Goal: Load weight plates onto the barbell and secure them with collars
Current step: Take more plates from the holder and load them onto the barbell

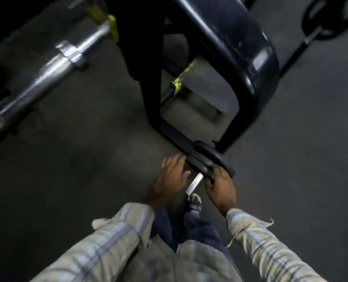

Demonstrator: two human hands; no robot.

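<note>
Below, right hand (219, 187) gripping the plates' (211, 162) edge, left hand (172, 174) spread beside them.

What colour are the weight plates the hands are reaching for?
Black; the weight plates show best in the head view.

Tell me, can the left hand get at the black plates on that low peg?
Probably yes: the left hand hovers open right beside the black plates, nothing between them, and the right hand already touches them.
</note>
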